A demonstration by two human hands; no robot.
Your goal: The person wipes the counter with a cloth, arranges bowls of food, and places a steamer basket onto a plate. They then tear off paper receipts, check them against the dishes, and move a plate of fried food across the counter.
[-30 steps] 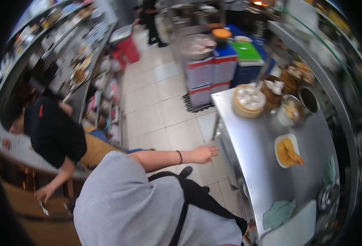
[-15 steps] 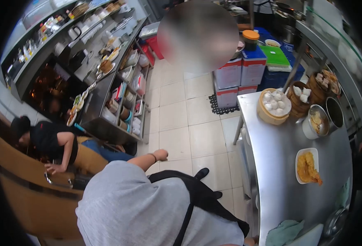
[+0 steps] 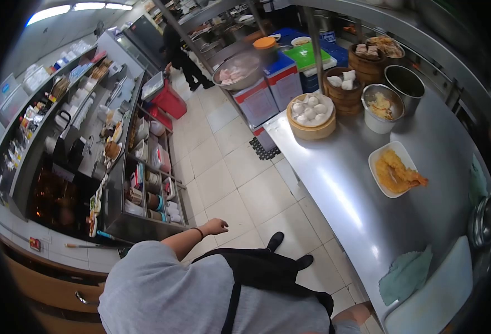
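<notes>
My left hand [image 3: 216,226], with a dark band at the wrist, hangs over the tiled floor, its fingers curled closed with nothing visible in them. Only part of my right arm shows at the lower right, beside the steel table [image 3: 334,189]; its hand is out of sight. On that table are a white dish [image 3: 376,171] of golden fried food, a bamboo steamer [image 3: 312,131] of white buns, a metal pot [image 3: 377,119] with pale yellow food, and a deeper empty-looking pot [image 3: 405,89].
A green cloth [image 3: 405,274] and a white board [image 3: 434,295] lie at the table's near end. Stacked boxes [image 3: 256,103] stand beyond it. Shelves [image 3: 153,181] line the left, with a red bin [image 3: 170,101] behind. A person in dark clothes [image 3: 173,47] stands far back.
The view has shifted, bringing the steel table further in. The person at the left cabinet and the blurred shape in the aisle are gone from view. My left hand remains curled.
</notes>
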